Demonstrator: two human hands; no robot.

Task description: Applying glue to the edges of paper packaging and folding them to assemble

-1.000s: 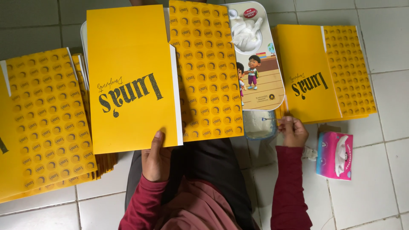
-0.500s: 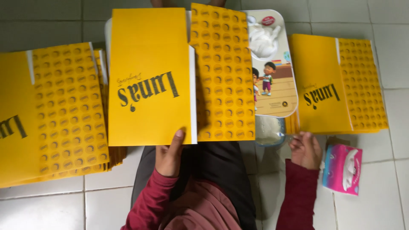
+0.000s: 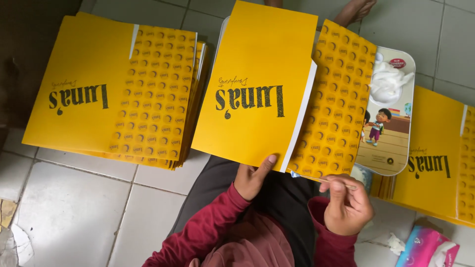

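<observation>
The right-hand stack of yellow folders [image 3: 435, 163] runs off the frame's right edge, its lower corner hidden behind the pink tissue pack [image 3: 426, 248], itself cut by the bottom edge. The cartoon-printed tray [image 3: 391, 133] is partly covered by the dotted yellow flap [image 3: 336, 99]. What the right hand [image 3: 346, 205] pinches is a thin stick, too small to identify. A bare foot [image 3: 357, 10] is cropped at the top.
</observation>
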